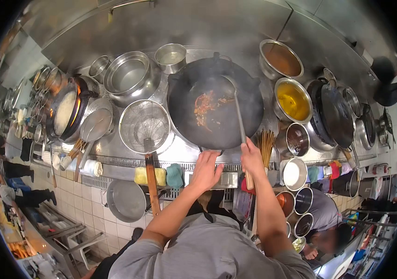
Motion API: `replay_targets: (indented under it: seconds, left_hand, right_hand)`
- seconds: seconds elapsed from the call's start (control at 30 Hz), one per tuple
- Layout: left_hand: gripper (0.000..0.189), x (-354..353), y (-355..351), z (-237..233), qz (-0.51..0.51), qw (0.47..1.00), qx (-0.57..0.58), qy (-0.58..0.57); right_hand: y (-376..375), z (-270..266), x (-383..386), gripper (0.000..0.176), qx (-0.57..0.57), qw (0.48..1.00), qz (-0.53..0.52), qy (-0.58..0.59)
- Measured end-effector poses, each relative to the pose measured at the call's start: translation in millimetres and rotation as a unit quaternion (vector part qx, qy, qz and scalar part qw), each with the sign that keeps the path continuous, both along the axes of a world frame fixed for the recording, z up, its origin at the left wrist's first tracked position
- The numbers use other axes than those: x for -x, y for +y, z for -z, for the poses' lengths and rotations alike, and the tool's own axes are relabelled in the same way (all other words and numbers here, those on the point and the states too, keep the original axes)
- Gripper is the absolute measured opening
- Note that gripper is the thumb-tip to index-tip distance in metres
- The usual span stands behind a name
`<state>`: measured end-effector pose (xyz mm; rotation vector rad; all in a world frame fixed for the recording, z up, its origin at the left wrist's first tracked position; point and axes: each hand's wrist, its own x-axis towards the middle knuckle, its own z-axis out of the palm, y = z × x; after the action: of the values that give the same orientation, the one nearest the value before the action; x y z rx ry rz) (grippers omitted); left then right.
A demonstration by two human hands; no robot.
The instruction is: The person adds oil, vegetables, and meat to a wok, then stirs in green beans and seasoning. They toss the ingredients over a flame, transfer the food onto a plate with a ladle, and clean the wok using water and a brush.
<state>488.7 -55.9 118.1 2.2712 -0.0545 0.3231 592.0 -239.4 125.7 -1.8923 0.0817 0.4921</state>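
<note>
A large dark wok (186,116) sits in the middle of the stove, with a small patch of reddish-orange food (203,108) at its bottom and faint steam. My right hand (251,157) is wrapped round the handle of a long metal ladle (239,111); the ladle's head rests inside the wok near the far side. My left hand (206,169) lies at the wok's near rim, fingers spread, by the handle there; whether it touches the rim is unclear. Left of the wok, a wire strainer (144,126) rests with its wooden handle pointing toward me.
Right of the wok stand a bowl of yellow liquid (293,100), a bowl of brown liquid (281,58) and a bamboo brush (266,143). Metal pots (127,73) stand at the back left. Folded cloths (150,176) lie along the front edge. A person (321,211) bends at the lower right.
</note>
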Motion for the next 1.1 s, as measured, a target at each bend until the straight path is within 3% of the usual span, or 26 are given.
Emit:
replay_targets:
  seconds: [0.03, 0.13, 0.23, 0.33, 0.47, 0.53, 0.57, 0.67, 0.7, 0.73, 0.87, 0.97, 1.03, 1.1]
  left_hand:
    - [0.040, -3.0, -2.7, 3.9, -0.005, 1.000, -0.016, 0.003]
    - [0.034, -12.7, -9.6, 9.5, -0.019, 0.998, -0.056, 0.031]
    - [0.024, -25.0, -10.6, 16.4, -0.025, 0.992, -0.093, 0.078]
    - [0.022, -33.3, -0.9, 26.8, -0.012, 0.989, -0.123, 0.075]
    - [0.026, -16.0, 1.1, 8.7, 0.024, 0.992, -0.124, 0.025]
    - [0.025, 9.0, -8.4, -33.8, 0.009, 0.992, -0.122, 0.003]
    - [0.025, 23.1, -15.0, -58.5, 0.004, 0.995, -0.103, 0.018]
    - [0.026, 36.6, -21.4, -59.1, 0.011, 0.996, -0.084, 0.034]
    - [0.026, 30.5, -22.5, -49.1, 0.004, 0.996, -0.087, 0.016]
    - [0.027, 23.2, -22.2, -37.7, -0.001, 0.996, -0.091, -0.004]
    - [0.027, 16.2, -16.7, 25.4, -0.014, 0.994, -0.107, -0.033]
    - [0.019, 79.1, -27.8, 26.6, -0.004, 0.993, -0.114, -0.006]
    - [0.019, 100.8, -29.5, 23.1, -0.005, 0.992, -0.074, -0.097]
    - [0.021, 78.7, -26.4, -6.4, -0.024, 0.996, -0.086, -0.011]
  right_hand:
    - [1.7, -1.9, -5.6, 0.047, -0.014, 1.000, -0.007, 0.013]
    - [-4.3, 6.5, 11.6, 0.045, 0.097, 0.991, -0.084, -0.034]
    - [-54.5, -10.5, 52.8, 0.048, 0.294, 0.897, -0.204, -0.261]
    - [-87.4, -44.7, 93.0, 0.053, 0.417, 0.847, -0.211, -0.253]
    - [-135.5, -54.4, 141.4, 0.056, 0.276, 0.910, -0.181, -0.252]
    - [-159.5, -107.8, 157.7, 0.056, 0.162, 0.936, -0.199, -0.242]
    - [-166.6, -134.5, 160.0, 0.056, 0.179, 0.938, -0.223, -0.197]
    - [-169.6, -181.8, 146.0, 0.055, 0.202, 0.934, -0.283, -0.078]
    - [-161.6, -173.8, 134.2, 0.054, 0.221, 0.925, -0.302, -0.065]
    - [-156.8, -137.2, 126.3, 0.054, 0.204, 0.912, -0.295, -0.199]
    - [-88.4, -33.2, 72.8, 0.054, 0.259, 0.907, -0.198, -0.267]
    - [-64.7, -30.3, 80.6, 0.055, 0.304, 0.909, -0.118, -0.260]
    - [-77.3, -46.0, 94.2, 0.055, 0.233, 0.933, -0.108, -0.253]
    - [-97.4, -60.5, 121.9, 0.054, 0.202, 0.942, -0.111, -0.245]
